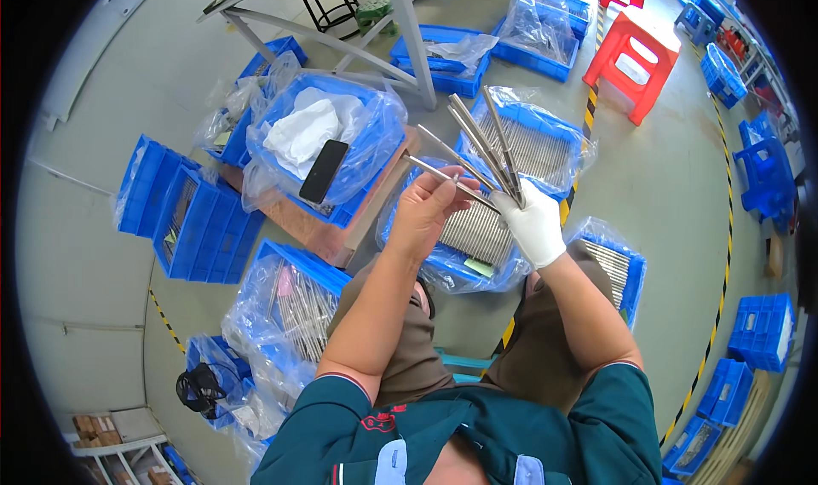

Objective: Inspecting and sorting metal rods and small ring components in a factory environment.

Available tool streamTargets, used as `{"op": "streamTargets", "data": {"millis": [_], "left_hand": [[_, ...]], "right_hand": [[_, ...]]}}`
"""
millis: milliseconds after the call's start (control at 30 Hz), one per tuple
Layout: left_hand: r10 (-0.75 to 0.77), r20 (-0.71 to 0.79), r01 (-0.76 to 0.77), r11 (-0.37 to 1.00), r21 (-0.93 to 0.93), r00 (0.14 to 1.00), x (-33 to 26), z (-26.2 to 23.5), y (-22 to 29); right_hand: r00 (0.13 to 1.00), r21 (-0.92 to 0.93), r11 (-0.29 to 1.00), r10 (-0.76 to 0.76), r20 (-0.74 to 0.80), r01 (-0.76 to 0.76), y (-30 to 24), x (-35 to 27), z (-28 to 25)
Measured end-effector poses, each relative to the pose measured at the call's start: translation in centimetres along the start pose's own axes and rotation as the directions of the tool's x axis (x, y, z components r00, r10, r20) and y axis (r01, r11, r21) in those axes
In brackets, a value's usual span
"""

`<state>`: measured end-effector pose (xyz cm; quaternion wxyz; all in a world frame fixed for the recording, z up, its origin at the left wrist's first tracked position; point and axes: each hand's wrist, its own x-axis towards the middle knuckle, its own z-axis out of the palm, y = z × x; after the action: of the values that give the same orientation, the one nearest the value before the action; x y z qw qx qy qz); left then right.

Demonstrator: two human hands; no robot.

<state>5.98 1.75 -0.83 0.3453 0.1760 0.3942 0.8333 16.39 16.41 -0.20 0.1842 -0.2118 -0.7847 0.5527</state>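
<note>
Several metal rods (487, 149) are clamped in the right hand (535, 225) above a blue crate (443, 262); the left hand (426, 212) pinches one rod (426, 168) (apparently single-piece handling), so the next move needs steady grips.

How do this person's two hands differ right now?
The left grip is bare, while the right grip wears a white glove. The left grip pinches what looks like a single rod; the right grip clasps several rods, fanned out. Both hold shiny metal rods.
</note>
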Motion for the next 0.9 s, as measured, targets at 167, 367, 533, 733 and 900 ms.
{"op": "streamTargets", "data": {"millis": [167, 367, 533, 733, 900], "left_hand": [[0.074, -0.030, -0.069, 0.987, 0.148, 0.997, 0.0, -0.1, -0.2], [0.294, -0.168, -0.279, 0.954, 0.106, 0.941, 0.7, -3.0, 4.2], [0.244, -0.138, -0.244, 0.970, 0.015, 0.960, 0.7, -3.9, 4.5], [0.185, -0.119, -0.182, 0.982, 0.040, 0.975, 0.7, -3.7, 4.0], [0.178, -0.107, -0.170, 0.982, 0.085, 0.978, 0.6, -3.9, 4.2]], "right_hand": [[1.000, -0.017, 1.000, -0.004, 0.000, 0.004, -0.4, 0.3, -0.1], [0.998, -0.083, 0.997, 0.008, 0.069, -0.002, 0.1, 0.5, -1.5], [0.946, 0.098, 0.972, 0.180, 0.268, -0.213, 0.3, -0.1, -1.1], [0.894, 0.175, 0.931, 0.237, 0.380, -0.321, -0.1, -0.5, -0.6], [0.901, 0.186, 0.935, 0.216, 0.377, -0.303, -0.2, -0.5, -0.8]]}}
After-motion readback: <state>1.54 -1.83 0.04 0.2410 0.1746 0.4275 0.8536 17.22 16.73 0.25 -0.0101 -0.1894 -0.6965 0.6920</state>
